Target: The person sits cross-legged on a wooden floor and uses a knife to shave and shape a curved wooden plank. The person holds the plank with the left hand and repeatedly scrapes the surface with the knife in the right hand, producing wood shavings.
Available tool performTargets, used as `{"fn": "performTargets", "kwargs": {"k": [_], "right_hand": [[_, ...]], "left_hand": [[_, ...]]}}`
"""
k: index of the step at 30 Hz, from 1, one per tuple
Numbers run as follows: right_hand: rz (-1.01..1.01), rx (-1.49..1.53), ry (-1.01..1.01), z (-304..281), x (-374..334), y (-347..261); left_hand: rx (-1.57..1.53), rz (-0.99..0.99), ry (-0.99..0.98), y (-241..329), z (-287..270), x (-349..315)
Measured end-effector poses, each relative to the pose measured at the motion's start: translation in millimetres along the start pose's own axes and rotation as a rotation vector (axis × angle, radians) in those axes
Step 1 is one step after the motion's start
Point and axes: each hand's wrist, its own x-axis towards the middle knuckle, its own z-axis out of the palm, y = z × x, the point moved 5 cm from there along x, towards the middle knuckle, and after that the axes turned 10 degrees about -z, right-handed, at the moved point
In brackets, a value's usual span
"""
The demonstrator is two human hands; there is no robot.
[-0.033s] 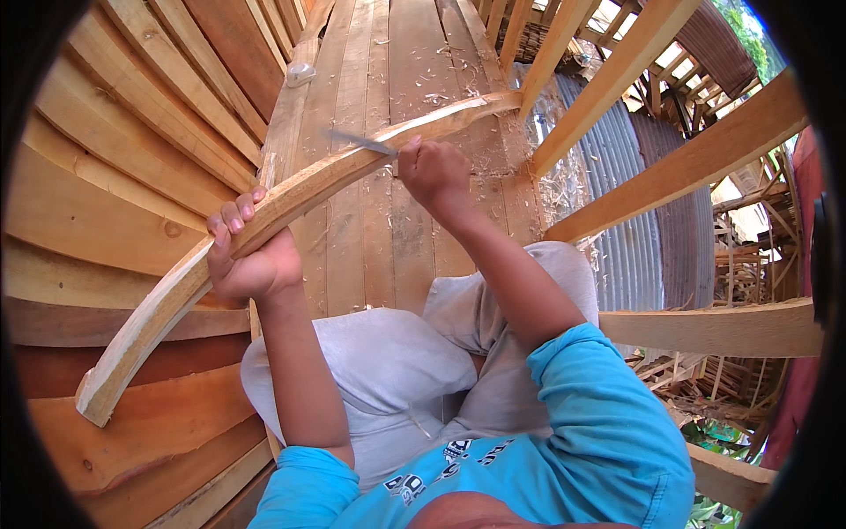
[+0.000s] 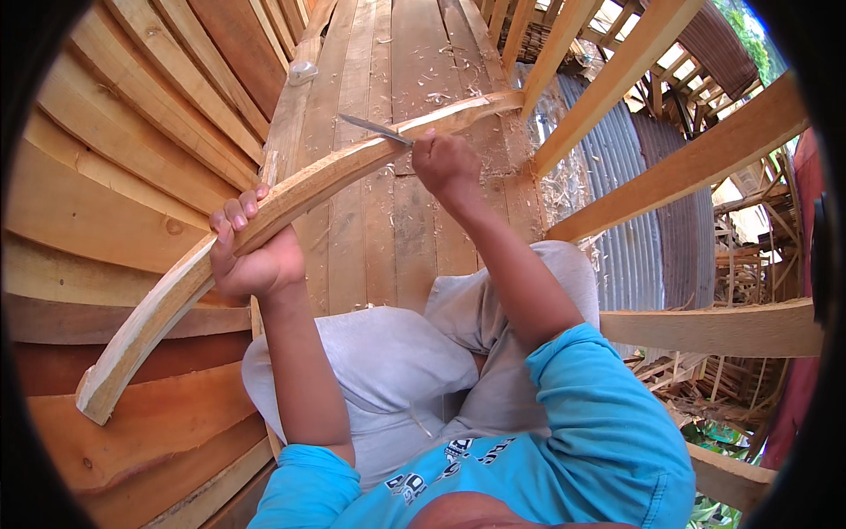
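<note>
A long wooden beam, looking curved in this view, slants across in front of me from lower left to upper right. My left hand is wrapped round it left of the middle, palm underneath and fingers over the far side. In my right fist is a knife, its handle hidden by the fingers. The narrow grey blade points left and lies across the upper face of the beam, which shows pale, freshly cut wood there.
Wood shavings lie scattered over the plank floor. A board wall rises on the left; slanted wooden posts stand on the right, with corrugated metal sheets beyond. A small clear object rests near the wall.
My right hand has shifted slightly to the right, taking the knife with it. The blade, blurred before, now shows sharply. My left hand and the beam have hardly moved.
</note>
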Motion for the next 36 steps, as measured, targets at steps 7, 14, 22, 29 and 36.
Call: {"fn": "performTargets", "kwargs": {"k": [7,14,22,29,36], "right_hand": [[0.117,-0.042,-0.061,-8,-8,-17],[0.042,-0.015,-0.043,-4,8,-1],[0.056,-0.105,-0.248,-10,-3,-47],[0.243,-0.097,-0.237,-23,20,40],[0.250,0.007,-0.253,6,20,36]], "left_hand": [[-0.033,0.016,0.016,-4,4,1],[-0.022,0.005,0.004,-5,2,1],[0.007,0.041,0.024,0,-4,2],[0.001,0.052,0.015,-3,-1,1],[0.001,0.026,0.076,-5,5,-2]]}}
